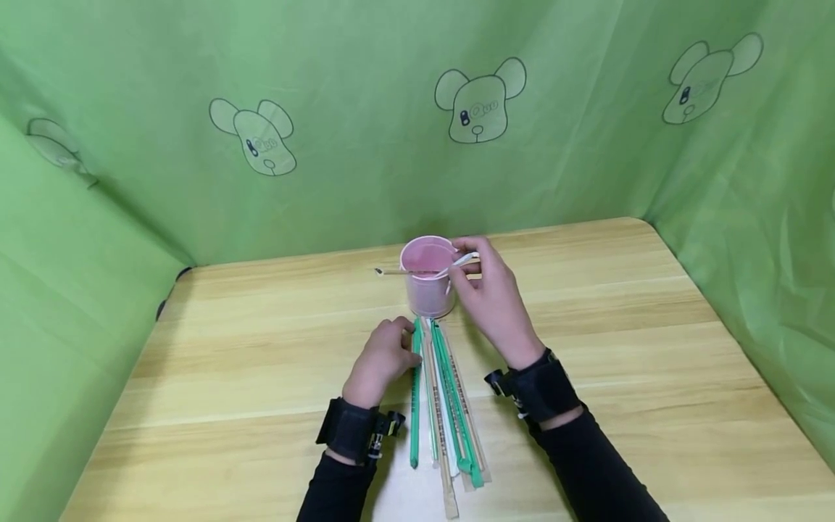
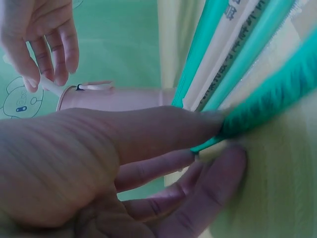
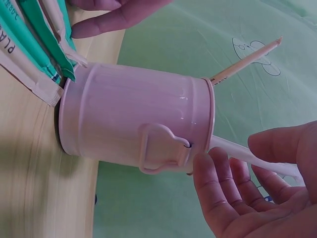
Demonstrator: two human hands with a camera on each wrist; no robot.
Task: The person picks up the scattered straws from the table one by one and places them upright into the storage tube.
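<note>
My left hand (image 1: 383,355) pinches a green-wrapped straw (image 1: 414,413) between thumb and fingers near its far end; the straw looks blurred in the left wrist view. My right hand (image 1: 492,293) is at the rim of a small pink bucket (image 1: 430,296), fingers loosely spread. A white straw (image 3: 233,149) leans out of the bucket and passes between that thumb and the fingers. Over the opposite side of the rim, a brown paper-wrapped straw (image 3: 247,60) sticks out. The bucket's side handle loop (image 3: 161,151) faces the right hand.
Several wrapped straws, green (image 1: 450,395), brown (image 1: 439,406) and white, lie in a loose fan in front of the bucket on the wooden table (image 1: 248,362). Green cloth (image 1: 365,130) printed with bear heads hangs behind and at both sides.
</note>
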